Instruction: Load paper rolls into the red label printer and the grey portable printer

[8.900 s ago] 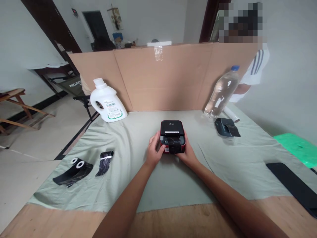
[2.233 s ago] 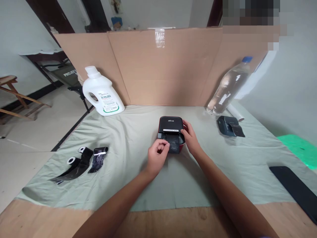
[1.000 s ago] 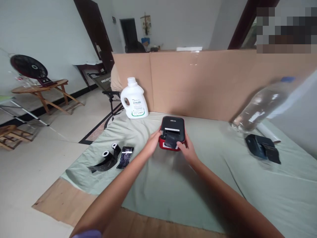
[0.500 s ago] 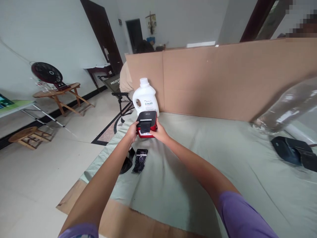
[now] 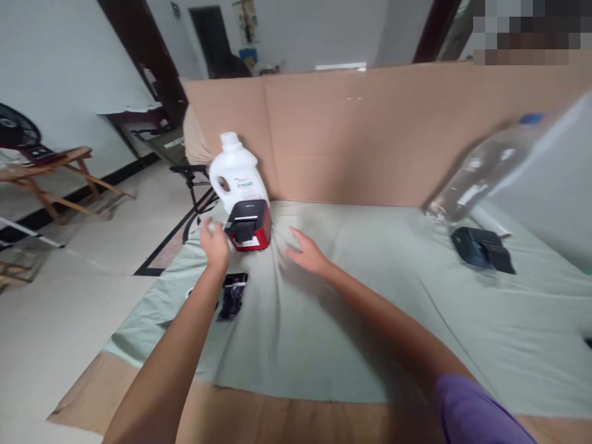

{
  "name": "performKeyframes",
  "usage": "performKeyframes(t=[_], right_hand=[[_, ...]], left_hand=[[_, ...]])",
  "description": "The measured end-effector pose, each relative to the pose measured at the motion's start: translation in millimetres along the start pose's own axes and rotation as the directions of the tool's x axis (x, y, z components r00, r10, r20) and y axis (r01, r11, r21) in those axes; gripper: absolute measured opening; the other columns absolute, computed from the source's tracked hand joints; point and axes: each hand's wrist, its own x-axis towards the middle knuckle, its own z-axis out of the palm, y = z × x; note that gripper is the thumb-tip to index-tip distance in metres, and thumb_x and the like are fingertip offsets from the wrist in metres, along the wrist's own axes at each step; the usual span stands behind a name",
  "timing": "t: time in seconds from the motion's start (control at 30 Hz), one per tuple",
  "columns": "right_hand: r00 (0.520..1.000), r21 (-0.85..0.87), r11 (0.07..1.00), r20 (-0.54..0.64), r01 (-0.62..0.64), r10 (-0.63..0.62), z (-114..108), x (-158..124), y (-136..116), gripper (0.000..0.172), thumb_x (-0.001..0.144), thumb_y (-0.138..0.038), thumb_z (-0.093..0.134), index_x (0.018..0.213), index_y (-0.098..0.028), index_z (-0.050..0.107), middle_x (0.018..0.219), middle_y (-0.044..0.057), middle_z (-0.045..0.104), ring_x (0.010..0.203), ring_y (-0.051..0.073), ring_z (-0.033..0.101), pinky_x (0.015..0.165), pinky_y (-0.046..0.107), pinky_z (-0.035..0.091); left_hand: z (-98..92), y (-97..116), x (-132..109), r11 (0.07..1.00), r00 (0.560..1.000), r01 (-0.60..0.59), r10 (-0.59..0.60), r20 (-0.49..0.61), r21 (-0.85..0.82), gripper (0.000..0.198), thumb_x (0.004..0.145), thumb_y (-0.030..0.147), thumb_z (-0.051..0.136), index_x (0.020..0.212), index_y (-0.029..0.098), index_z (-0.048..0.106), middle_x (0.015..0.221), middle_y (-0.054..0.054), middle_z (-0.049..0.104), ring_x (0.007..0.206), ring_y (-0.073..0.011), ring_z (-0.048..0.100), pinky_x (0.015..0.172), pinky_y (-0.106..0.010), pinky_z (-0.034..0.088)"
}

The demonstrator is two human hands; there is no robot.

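A red and black label printer (image 5: 252,225) stands on the green cloth (image 5: 333,308), in front of a white plastic jug (image 5: 238,172). Just left of the printer is my left hand (image 5: 215,243), its fingers apart and nothing in it. My right hand (image 5: 306,250) hovers to the printer's right with a gap between them, thumb and fingers spread. Below the printer lies a small black packet (image 5: 232,296) with a shiny wrapping. Behind my left forearm a dark item beside that packet is mostly hidden.
A cardboard panel (image 5: 333,135) stands along the back. At the right are a clear plastic bottle (image 5: 485,166) with a blue cap and a dark device (image 5: 481,248). A folding chair (image 5: 173,148) and a wooden stool (image 5: 55,169) stand on the floor at left.
Both hands have let go of the printer and moved apart to either side of it. The printer stays in front of the jug. The view has turned to the right.
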Motion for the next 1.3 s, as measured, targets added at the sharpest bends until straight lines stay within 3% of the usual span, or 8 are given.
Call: performKeyframes(t=[0.07,0.2,0.37,0.47,0.53,0.8,1.07,1.3], right_hand=[[0.999,-0.184,0.983,-0.04,0.024,-0.032,-60.4,-38.3,21.7,0.06,0.084,-0.035,0.069,0.143,-0.027,0.057,0.148,0.011,0.057,0.138,0.03,0.053,0.118,0.051,0.039],[0.969,-0.465,0.866,-0.234,-0.183,0.079,-211.2,-112.9,53.3,0.038,0.086,-0.03,0.063,0.122,-0.019,0.069,0.13,0.016,0.066,0.128,0.031,0.058,0.114,0.051,0.041],[0.718,-0.558,0.463,-0.614,-0.689,0.328,-358.1,-169.2,68.4,0.043,0.089,-0.03,0.063,0.129,-0.014,0.063,0.137,0.019,0.06,0.137,0.033,0.047,0.117,0.052,0.033],[0.565,-0.443,0.356,-0.7,-0.823,0.436,-397.7,-179.7,77.4,0.064,0.085,-0.04,0.072,0.136,-0.005,0.055,0.136,0.031,0.054,0.133,0.042,0.048,0.106,0.059,0.04],[0.522,-0.401,0.334,-0.682,-0.853,0.512,-409.5,-177.9,82.8,0.079,0.082,-0.048,0.074,0.142,-0.003,0.048,0.134,0.034,0.053,0.129,0.041,0.053,0.101,0.052,0.044],[0.52,-0.47,0.273,-0.547,-0.839,0.656,-381.1,-143.8,54.4,0.084,0.083,-0.047,0.073,0.153,-0.014,0.042,0.146,0.036,0.039,0.13,0.045,0.051,0.092,0.05,0.043],[0.756,-0.652,0.473,-0.246,-0.592,0.607,-210.4,-107.2,-36.1,0.069,0.08,-0.055,0.07,0.139,-0.024,0.053,0.125,0.018,0.053,0.099,0.032,0.066,0.085,0.04,0.048],[0.737,-0.677,0.406,-0.306,-0.613,0.603,-125.5,-78.8,-67.4,0.065,0.08,-0.052,0.069,0.135,-0.022,0.053,0.128,0.021,0.047,0.113,0.042,0.059,0.084,0.043,0.049]], left_hand=[[4.4,14.2,-35.1,0.932,0.93,-0.348,0.357,-0.09,0.096,0.034,0.086,0.023,0.054,0.119,0.017,0.057,0.138,-0.013,0.056,0.137,-0.0277,0.045,0.121,-0.044,0.027],[29.1,42.4,-122.3,0.753,0.743,-0.654,0.622,0.249,0.07,0.026,0.088,0.025,0.055,0.113,0.019,0.06,0.125,-0.012,0.064,0.125,-0.0284,0.056,0.113,-0.046,0.037],[72.5,48.4,-206.6,0.678,0.345,-0.73,0.474,0.811,-0.086,0.03,0.098,0.028,0.044,0.117,0.019,0.066,0.118,-0.009,0.072,0.114,-0.0236,0.063,0.107,-0.042,0.043],[85.1,42.3,-237.8,0.608,0.08,-0.783,0.303,0.95,-0.128,0.049,0.102,0.041,0.044,0.145,0.02,0.054,0.154,-0.011,0.052,0.142,-0.0272,0.046,0.121,-0.048,0.029],[84.6,40.0,-251.2,0.564,-0.006,-0.815,0.219,0.976,-0.132,0.06,0.102,0.05,0.041,0.156,0.024,0.042,0.167,-0.008,0.032,0.155,-0.0291,0.027,0.126,-0.053,0.017],[51.6,49.8,-274.0,0.54,-0.1,-0.828,0.12,0.988,-0.15,0.069,0.103,0.059,0.031,0.163,0.027,0.026,0.172,-0.003,0.013,0.159,-0.0288,0.009,0.128,-0.055,0.007],[31.3,57.7,-298.4,0.592,-0.274,-0.719,0.24,0.931,-0.364,0.072,0.102,0.063,0.031,0.163,0.026,0.024,0.171,-0.004,0.018,0.159,-0.0306,0.009,0.127,-0.06,0.003],[28.3,56.7,-299.5,0.611,-0.327,-0.668,0.273,0.905,-0.425,0.074,0.1,0.064,0.034,0.163,0.025,0.026,0.171,-0.006,0.021,0.159,-0.0342,0.01,0.126,-0.064,0.004]])
